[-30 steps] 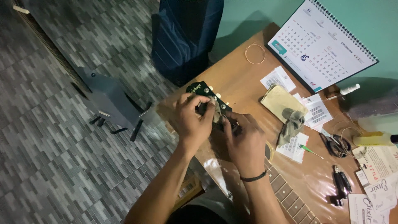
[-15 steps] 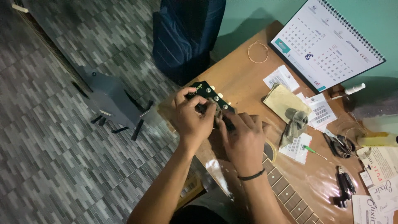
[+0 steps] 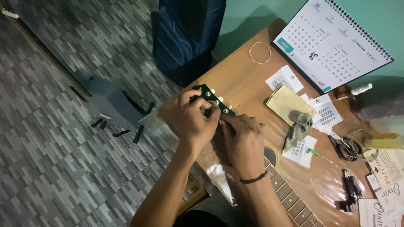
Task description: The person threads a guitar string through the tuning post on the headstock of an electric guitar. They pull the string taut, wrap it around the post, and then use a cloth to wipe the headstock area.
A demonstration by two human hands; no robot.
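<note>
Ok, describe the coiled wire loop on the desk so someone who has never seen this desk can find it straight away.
Start at the big spiral-bound desk calendar standing at the far end of the wooden table. Just left of its lower corner, on bare wood, lies the coiled wire loop. It is a thin, copper-coloured ring lying flat and alone, unlike the white paper slips nearer the hands.
</note>
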